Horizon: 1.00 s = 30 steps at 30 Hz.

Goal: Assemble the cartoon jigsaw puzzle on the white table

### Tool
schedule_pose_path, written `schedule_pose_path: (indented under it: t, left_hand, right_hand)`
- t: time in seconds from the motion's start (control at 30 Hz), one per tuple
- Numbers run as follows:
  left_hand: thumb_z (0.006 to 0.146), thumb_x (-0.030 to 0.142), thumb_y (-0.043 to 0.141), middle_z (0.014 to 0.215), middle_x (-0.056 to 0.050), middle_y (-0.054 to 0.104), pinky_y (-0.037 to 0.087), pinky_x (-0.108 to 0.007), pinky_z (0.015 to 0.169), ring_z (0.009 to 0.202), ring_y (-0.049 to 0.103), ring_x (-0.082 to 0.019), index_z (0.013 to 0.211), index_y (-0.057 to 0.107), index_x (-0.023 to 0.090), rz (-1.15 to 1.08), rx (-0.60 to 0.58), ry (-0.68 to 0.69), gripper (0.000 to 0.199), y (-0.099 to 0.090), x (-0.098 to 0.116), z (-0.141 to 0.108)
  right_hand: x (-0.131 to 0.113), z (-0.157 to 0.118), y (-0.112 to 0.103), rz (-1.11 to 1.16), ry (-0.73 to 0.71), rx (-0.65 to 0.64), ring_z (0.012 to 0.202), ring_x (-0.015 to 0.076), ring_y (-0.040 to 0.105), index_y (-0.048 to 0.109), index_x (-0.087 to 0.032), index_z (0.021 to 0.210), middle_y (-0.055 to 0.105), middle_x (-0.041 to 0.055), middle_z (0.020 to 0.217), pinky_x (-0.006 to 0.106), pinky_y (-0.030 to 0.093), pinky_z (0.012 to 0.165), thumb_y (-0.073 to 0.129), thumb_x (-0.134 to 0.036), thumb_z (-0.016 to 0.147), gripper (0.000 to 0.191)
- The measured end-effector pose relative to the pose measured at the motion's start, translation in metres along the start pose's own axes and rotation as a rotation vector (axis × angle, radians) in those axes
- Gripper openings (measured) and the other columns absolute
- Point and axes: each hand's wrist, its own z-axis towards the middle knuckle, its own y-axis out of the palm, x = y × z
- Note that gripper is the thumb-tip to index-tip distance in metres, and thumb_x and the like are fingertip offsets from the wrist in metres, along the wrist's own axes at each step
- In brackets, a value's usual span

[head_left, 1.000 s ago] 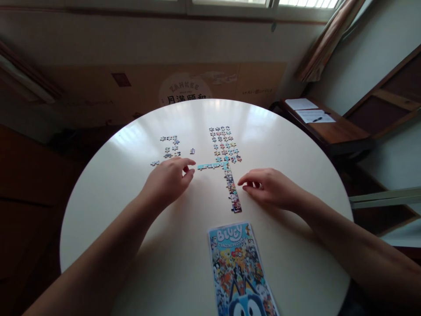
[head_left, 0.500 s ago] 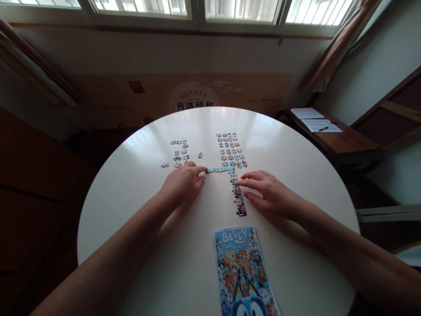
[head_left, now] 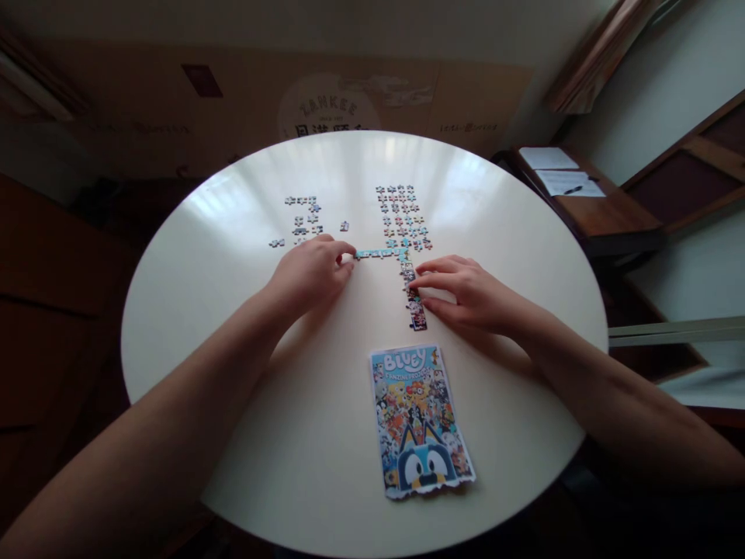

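Observation:
My left hand [head_left: 311, 268] has its fingers bent, with index finger and thumb close together at a puzzle piece on the left end of a joined blue row [head_left: 381, 254]. From the row's right end, a joined column of dark, colourful pieces [head_left: 417, 310] runs toward me, forming a corner. My right hand [head_left: 466, 289] rests at the column's right side, fingers apart, fingertips touching its edge. A lone puzzle piece [head_left: 344, 226] lies beyond my left hand. The fingertips partly hide the row's left end.
Loose pieces lie in rows [head_left: 399, 208] behind the corner, and a smaller group [head_left: 303, 217] is at the left, partly behind my left hand. A torn-edged Bluey picture sheet [head_left: 422, 419] lies nearer on the round white table [head_left: 291, 481]. A wooden side table [head_left: 599, 213] holds papers.
The view has tipped downward, so everything sits higher and the picture sheet's lower edge shows. My hands stay at the same joined pieces, with only slight finger shifts.

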Motion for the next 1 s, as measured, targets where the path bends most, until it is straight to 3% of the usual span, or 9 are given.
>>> schedule_pose_path:
  t: [0.1, 0.47, 0.63, 0.73, 0.83, 1.0]
  left_hand:
    - [0.092, 0.033, 0.052, 0.11, -0.007, 0.069, 0.051, -0.035, 0.085, 0.091, 0.065, -0.022, 0.126, 0.07, 0.024, 0.025, 0.004, -0.001, 0.04, 0.002, 0.0, 0.001]
    - [0.093, 0.035, 0.05, 0.115, -0.007, 0.067, 0.051, -0.035, 0.083, 0.093, 0.066, -0.023, 0.122, 0.072, 0.026, 0.038, -0.007, -0.006, 0.038, 0.003, -0.002, 0.0]
    - [0.093, 0.032, 0.054, 0.115, -0.008, 0.069, 0.052, -0.034, 0.083, 0.093, 0.066, -0.023, 0.132, 0.065, 0.021, -0.048, 0.012, -0.023, 0.042, -0.001, -0.01, -0.002]
    - [0.091, 0.026, 0.057, 0.108, -0.007, 0.071, 0.053, -0.033, 0.079, 0.084, 0.066, -0.02, 0.128, 0.066, 0.02, -0.11, 0.163, -0.023, 0.039, -0.014, -0.024, -0.002]
    - [0.086, 0.018, 0.057, 0.099, -0.005, 0.072, 0.053, -0.033, 0.077, 0.075, 0.065, -0.018, 0.118, 0.071, 0.019, -0.14, 0.41, -0.035, 0.034, -0.031, -0.044, -0.001]
    - [0.083, 0.015, 0.054, 0.09, -0.004, 0.071, 0.053, -0.033, 0.079, 0.072, 0.063, -0.017, 0.103, 0.074, 0.018, -0.175, 0.744, -0.149, 0.029, -0.043, -0.078, 0.004]
  right_hand:
    - [0.001, 0.0, 0.0, -0.001, -0.008, 0.01, 0.121, 0.0281, 0.06, 0.072, -0.026, 0.12, 0.067, 0.0081, 0.131, 0.047, 0.042, 0.106, 0.06, -0.028, 0.095, 0.028]
    - [0.001, 0.002, 0.002, 0.019, -0.015, 0.031, 0.12, 0.0273, 0.061, 0.072, -0.027, 0.119, 0.068, 0.0064, 0.13, 0.048, 0.044, 0.105, 0.063, -0.025, 0.093, 0.027]
    - [0.006, 0.004, 0.007, 0.14, -0.033, 0.086, 0.119, 0.0269, 0.062, 0.065, -0.028, 0.13, 0.069, 0.0069, 0.128, 0.051, 0.046, 0.105, 0.064, -0.021, 0.09, 0.04]
    - [0.009, 0.006, 0.015, 0.285, -0.015, 0.186, 0.117, 0.0252, 0.063, 0.065, -0.027, 0.13, 0.068, 0.0087, 0.126, 0.048, 0.05, 0.103, 0.061, -0.02, 0.091, 0.04]
    - [0.01, 0.009, 0.025, 0.43, 0.038, 0.298, 0.109, 0.0226, 0.066, 0.067, -0.025, 0.124, 0.068, 0.0095, 0.121, 0.04, 0.056, 0.093, 0.059, -0.019, 0.091, 0.035]
    - [0.015, 0.016, 0.034, 0.56, 0.256, 0.46, 0.096, 0.022, 0.069, 0.075, -0.021, 0.102, 0.073, 0.0089, 0.104, 0.037, 0.057, 0.083, 0.058, -0.023, 0.089, 0.021]
